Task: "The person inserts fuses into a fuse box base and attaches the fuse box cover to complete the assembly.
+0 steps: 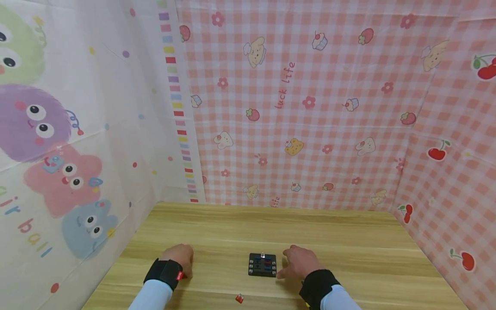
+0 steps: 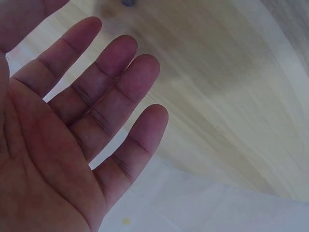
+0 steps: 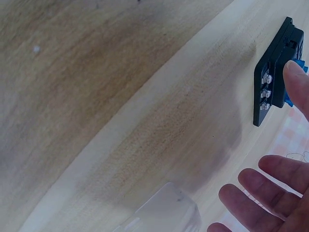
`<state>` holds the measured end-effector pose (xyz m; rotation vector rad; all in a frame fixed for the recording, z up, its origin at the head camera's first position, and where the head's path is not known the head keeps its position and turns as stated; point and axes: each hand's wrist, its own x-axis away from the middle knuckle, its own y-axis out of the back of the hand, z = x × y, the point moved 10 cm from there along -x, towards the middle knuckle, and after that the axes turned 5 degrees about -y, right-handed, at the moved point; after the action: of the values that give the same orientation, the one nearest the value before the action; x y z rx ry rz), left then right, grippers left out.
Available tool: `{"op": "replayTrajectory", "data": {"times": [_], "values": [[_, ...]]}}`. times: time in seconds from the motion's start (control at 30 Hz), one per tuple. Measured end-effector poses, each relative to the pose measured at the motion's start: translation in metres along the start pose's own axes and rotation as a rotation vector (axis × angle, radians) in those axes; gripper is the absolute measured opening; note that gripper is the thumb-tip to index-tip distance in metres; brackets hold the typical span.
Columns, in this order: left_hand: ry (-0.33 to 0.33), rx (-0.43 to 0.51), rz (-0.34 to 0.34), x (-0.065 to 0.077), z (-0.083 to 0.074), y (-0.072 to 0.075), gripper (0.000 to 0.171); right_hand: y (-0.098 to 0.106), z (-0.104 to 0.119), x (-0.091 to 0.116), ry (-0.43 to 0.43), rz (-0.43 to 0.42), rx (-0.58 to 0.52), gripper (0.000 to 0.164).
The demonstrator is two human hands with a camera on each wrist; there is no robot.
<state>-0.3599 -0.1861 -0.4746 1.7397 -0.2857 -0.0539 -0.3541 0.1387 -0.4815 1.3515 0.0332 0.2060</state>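
Observation:
A black fuse block lies on the wooden table, with silver screws along two sides and small blue and red fuses in its middle. My right hand is just right of it, fingers spread and bent a little. In the right wrist view the thumb overlaps the side of the block, and the fingers hold nothing. My left hand rests at the left, apart from the block. In the left wrist view its palm faces the camera, with loosely extended fingers and nothing in them.
A small red fuse lies near the front of the table. By the right hand is a clear plastic piece, partly cut off by the frame. Printed cloth walls stand at the back and both sides.

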Motion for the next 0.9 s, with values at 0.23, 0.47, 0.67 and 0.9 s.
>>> {"op": "replayTrajectory", "data": {"times": [0.23,0.47,0.67,0.9], "values": [[-0.008,-0.015,-0.010,0.000,0.002,-0.002,0.029,-0.002,0.001,0.001,-0.006,0.017,0.003,0.065],[-0.017,-0.002,-0.014,-0.003,0.003,-0.006,0.026,-0.002,0.001,0.002,-0.007,0.014,0.001,0.065],[-0.043,-0.018,-0.046,-0.006,-0.001,-0.006,0.023,-0.002,0.001,0.001,-0.009,0.022,0.006,0.066],[-0.093,-0.017,-0.094,-0.005,-0.009,-0.004,0.024,-0.002,0.000,0.001,-0.008,0.021,0.014,0.065]]}}
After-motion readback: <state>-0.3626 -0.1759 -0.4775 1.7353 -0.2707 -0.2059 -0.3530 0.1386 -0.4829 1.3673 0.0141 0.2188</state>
